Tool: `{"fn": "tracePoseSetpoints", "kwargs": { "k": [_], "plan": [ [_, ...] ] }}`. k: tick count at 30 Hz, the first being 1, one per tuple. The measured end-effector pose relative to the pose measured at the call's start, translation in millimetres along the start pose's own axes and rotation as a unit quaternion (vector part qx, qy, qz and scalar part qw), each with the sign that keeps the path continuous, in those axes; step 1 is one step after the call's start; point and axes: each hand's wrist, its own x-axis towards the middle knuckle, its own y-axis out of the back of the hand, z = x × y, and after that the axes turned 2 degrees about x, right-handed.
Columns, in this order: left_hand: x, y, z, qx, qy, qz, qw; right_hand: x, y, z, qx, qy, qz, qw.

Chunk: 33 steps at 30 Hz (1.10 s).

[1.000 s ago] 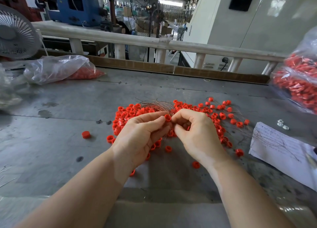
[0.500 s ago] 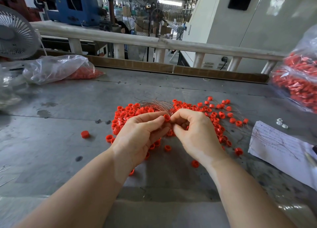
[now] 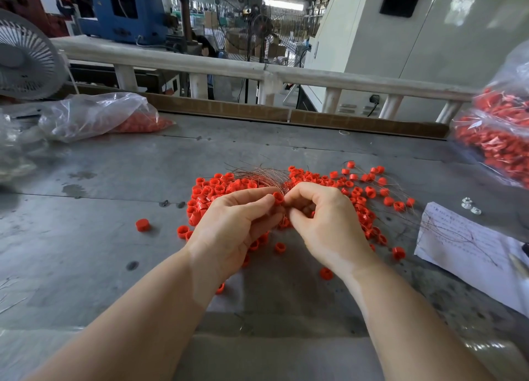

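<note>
Small red hollow cap — pinched in left grip, right grip pinching wire

The small red plastic cap at the left hand's fingertips is smooth with a slight sheen, like the loose red plastic caps beyond both hands. The thin coppery metal wires just past the right hand glint. Under the hands the grey metal-looking surface is matt, stained and scuffed. Right of the right hand lies a matt white paper sheet. Far off to the left hand's left, a clear plastic bag looks glossy and crinkled.
</note>
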Motion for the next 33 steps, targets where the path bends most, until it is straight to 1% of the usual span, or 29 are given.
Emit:
{"fn": "tracePoseSetpoints", "kwargs": {
  "k": [33],
  "plan": [
    [2.7,2.7,-2.8,-0.003,-0.010,-0.009,1.000,0.3,-0.1,1.9,-0.003,0.016,0.003,1.000]
  ]
}}
